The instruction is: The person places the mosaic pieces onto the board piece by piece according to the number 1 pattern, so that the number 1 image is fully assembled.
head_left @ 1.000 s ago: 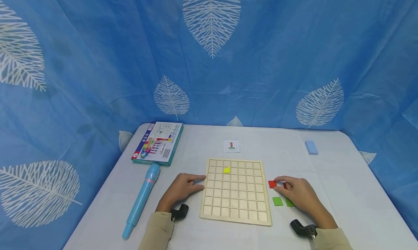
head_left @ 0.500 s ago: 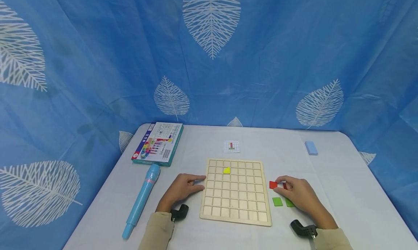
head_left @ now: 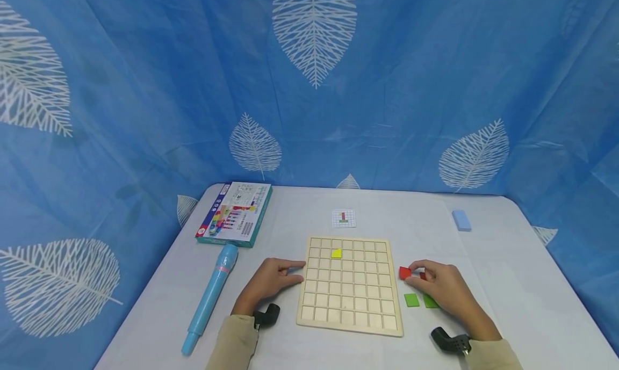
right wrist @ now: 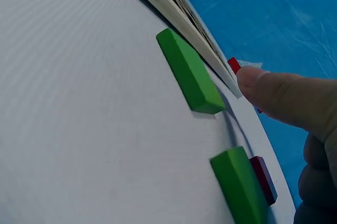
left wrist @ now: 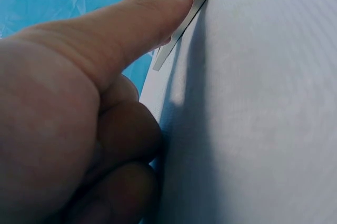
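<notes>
Wooden gridded board (head_left: 349, 287) under left hand's (head_left: 271, 280) flat fingertips; right hand (head_left: 442, 288) pinching smooth red square tile (head_left: 404, 273).

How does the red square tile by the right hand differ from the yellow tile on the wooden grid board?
The red square tile lies off the board on the white table, at the right hand fingertips; the yellow tile sits in a cell of the wooden grid board, untouched. Red looks square, yellow has a cut corner. Both are small and flat.
</notes>
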### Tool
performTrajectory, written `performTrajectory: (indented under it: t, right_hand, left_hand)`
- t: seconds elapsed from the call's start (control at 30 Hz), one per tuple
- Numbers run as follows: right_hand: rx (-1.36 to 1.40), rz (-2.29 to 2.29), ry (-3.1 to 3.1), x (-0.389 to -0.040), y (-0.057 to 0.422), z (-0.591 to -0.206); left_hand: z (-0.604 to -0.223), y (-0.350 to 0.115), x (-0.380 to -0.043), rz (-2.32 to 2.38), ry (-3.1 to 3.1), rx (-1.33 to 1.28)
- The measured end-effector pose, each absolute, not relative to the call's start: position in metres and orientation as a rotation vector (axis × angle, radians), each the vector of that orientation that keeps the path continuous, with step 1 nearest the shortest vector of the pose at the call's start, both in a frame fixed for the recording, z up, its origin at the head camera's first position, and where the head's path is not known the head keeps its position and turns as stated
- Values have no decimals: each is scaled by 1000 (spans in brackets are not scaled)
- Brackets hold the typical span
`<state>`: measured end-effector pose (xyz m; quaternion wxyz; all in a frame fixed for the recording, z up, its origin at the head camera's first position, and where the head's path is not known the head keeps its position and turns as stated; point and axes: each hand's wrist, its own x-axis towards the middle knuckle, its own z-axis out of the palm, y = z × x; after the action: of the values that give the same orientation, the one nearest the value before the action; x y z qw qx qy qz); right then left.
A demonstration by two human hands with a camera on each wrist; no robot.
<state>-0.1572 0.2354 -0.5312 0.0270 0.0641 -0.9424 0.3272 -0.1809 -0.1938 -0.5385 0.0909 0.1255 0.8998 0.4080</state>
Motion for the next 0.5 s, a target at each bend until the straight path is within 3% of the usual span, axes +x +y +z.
performTrajectory:
  t: [0.5]
  right_hand:
    - [348,995,-2820,-165,220,-525]
  left_hand:
    - [-539,-195,-181,1218,2672,385]
